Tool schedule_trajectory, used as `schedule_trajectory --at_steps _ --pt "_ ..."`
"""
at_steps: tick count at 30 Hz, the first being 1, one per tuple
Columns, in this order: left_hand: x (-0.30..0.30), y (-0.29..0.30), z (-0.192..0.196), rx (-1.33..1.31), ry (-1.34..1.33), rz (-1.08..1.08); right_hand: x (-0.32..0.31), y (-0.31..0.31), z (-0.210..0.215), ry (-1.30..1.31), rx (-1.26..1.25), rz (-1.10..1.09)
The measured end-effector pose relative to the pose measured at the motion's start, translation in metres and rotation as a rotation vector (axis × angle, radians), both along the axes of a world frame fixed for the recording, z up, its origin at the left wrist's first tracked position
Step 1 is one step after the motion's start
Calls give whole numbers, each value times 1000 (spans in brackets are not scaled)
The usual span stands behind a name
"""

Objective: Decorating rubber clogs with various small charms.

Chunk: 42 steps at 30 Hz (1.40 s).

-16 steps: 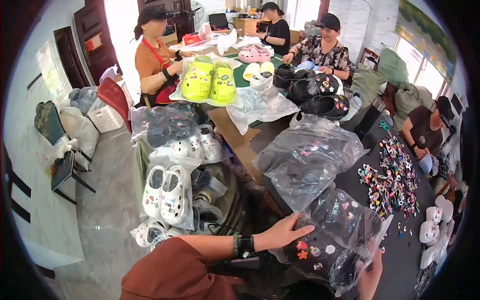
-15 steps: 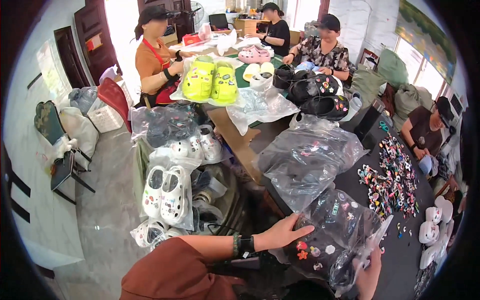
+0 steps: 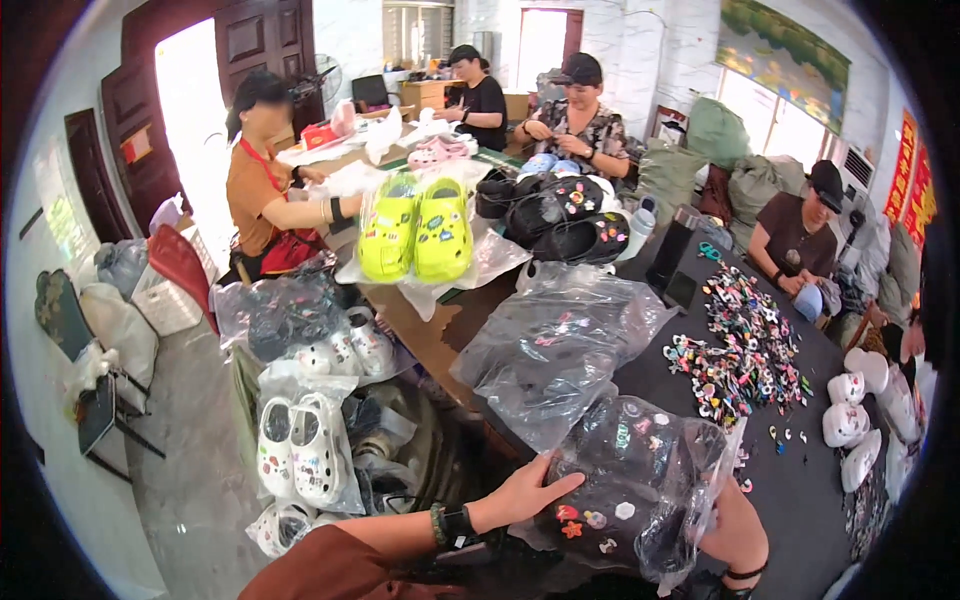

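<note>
A long dark worktop [image 3: 800, 500] runs away from the person, with other people seated around its far end. On its near end lies a clear plastic bag [image 3: 640, 480] holding a pair of black clogs [image 3: 610, 500] dotted with small coloured charms; it sits right at the near edge, between the person's two hands. Just behind it lies a second, larger bagged pair [image 3: 555, 350], also dark. Farther up the worktop stand a lime-green pair of clogs [image 3: 415, 230] on clear plastic and a cluster of loose black clogs [image 3: 560, 215]. To the right of the bags a spread of small colourful charms [image 3: 745, 350] covers the dark surface, with white clogs [image 3: 850, 410] beyond it near the right edge. Down on the floor to the left, bagged white clogs [image 3: 300, 450] are piled together.

The left hand [image 3: 525, 490] lies flat on the near bag's left side, fingers spread and pressing the plastic (an open, released grip, not closed round anything). The right hand [image 3: 735, 525] is against the bag's right side, mostly hidden behind the plastic, so I cannot tell whether its grip is clenched.
</note>
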State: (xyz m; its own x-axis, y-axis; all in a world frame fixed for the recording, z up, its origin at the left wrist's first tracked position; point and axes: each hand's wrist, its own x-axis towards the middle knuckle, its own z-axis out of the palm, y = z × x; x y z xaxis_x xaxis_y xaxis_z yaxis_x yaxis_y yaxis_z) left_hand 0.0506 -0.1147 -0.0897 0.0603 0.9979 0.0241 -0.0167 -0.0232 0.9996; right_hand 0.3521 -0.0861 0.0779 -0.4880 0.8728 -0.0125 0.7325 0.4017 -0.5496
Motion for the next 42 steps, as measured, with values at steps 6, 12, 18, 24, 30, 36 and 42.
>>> schedule_trajectory --at_steps 6,12,18,24,30,36,42 --pt "0 -1 13 -47 -141 -20 -2 8 -25 -209 189 -113" --pt "-5 -2 22 -244 -240 -14 11 2 -41 -160 281 -67" --pt "-3 -1 10 -336 -436 11 2 -18 -39 -103 352 -81" --pt "-1 -3 46 -457 -474 -109 5 -54 -27 -38 355 -153" --pt "0 -5 27 -334 -472 57 20 -80 -16 -73 404 -215" --pt "-19 13 55 -134 -496 275 58 -103 -5 -74 375 -385" --pt "-45 19 70 51 -489 383 88 -120 -3 -112 394 -664"
